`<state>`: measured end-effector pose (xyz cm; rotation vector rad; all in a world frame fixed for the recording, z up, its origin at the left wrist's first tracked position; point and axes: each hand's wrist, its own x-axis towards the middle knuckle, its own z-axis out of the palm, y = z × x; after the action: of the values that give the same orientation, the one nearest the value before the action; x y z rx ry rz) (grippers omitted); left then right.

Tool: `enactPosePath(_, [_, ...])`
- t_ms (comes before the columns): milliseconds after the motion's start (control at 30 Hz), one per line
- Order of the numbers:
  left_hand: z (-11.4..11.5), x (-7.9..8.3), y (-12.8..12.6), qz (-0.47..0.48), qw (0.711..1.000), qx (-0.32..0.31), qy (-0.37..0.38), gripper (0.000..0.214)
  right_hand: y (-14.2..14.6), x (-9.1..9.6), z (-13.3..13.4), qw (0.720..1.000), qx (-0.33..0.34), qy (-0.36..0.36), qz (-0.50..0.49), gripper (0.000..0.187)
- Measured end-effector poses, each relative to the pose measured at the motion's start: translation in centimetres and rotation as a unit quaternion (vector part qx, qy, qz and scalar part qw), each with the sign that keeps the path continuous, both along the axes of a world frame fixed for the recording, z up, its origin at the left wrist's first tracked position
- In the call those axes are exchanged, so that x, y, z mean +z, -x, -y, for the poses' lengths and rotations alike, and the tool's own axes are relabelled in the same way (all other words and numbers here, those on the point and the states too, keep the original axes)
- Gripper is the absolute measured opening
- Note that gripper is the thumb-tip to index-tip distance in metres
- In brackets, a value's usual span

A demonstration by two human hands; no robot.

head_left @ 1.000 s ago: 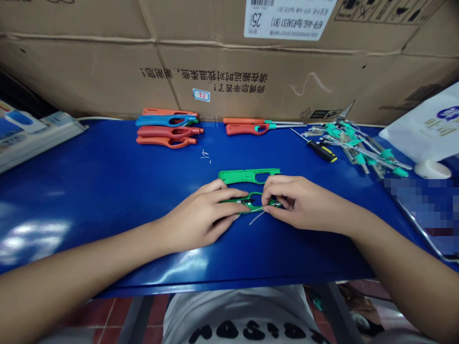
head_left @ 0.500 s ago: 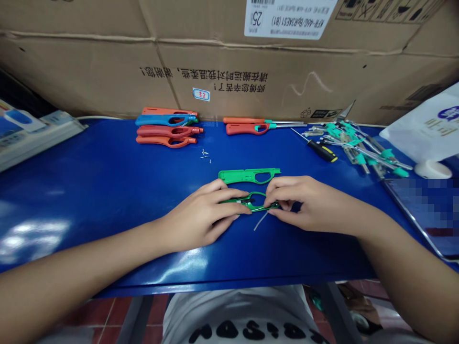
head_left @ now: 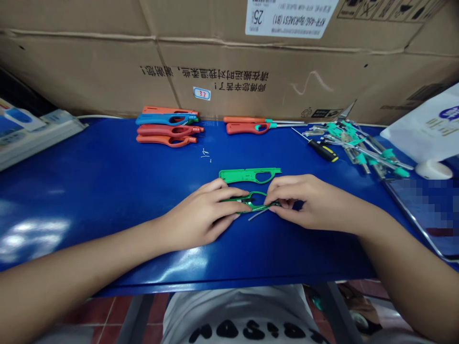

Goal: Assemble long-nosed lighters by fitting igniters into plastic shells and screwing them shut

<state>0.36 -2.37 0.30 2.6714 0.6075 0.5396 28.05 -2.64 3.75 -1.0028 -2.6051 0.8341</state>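
Note:
Low on the blue table lies a green lighter shell half (head_left: 258, 193) with dark and metal parts inside it. My left hand (head_left: 211, 210) presses over its handle end, fingers closed on it. At the other end, my right hand (head_left: 297, 198) pinches the nozzle side of the same half, fingertips together. A thin clear tube (head_left: 256, 215) sticks out from under the right fingertips, toward the left. Just behind both hands, an empty green shell half (head_left: 238, 176) rests inside-up, close to my left fingers. What exactly the right fingertips grip is partly hidden.
Orange, red and blue lighter shells (head_left: 165, 130) lie at the back left. Lighters with metal rods (head_left: 247, 128) lie behind the hands. A screwdriver (head_left: 323, 150) and a pile of turquoise-tipped lighter innards (head_left: 358, 141) are at right, near a phone (head_left: 423, 215). A cardboard box (head_left: 215, 57) stands behind.
The free end of the clear tube has swung up and to the left, so it lies flatter beside the shell. Both hands stay in nearly the same place.

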Motion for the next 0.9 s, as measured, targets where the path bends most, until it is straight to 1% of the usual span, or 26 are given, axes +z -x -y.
enactPosePath(333, [0.03,-0.03,0.06,-0.007,1.000,0.004,0.004,0.030,0.13,-0.17,-0.09,1.000,-0.008,0.011,-0.015,0.015])
enactPosePath(567, [-0.01,-0.06,0.07,-0.008,1.000,0.008,-0.005,0.030,0.04,-0.15,-0.03,1.000,0.001,0.006,-0.025,0.017])
enactPosePath(700, [-0.05,-0.18,0.12,0.001,1.000,0.005,-0.010,0.031,0.08,-0.06,0.11,0.999,-0.004,-0.009,-0.031,0.017])
enactPosePath(833, [-0.13,-0.36,0.20,0.025,0.999,0.008,-0.026,0.030,0.13,-0.23,-0.11,1.000,-0.004,-0.015,-0.028,0.015])
enactPosePath(900, [-0.17,-0.39,0.30,0.029,0.999,0.014,-0.042,0.029,0.06,-0.49,-0.38,0.999,-0.015,-0.024,-0.034,0.016])
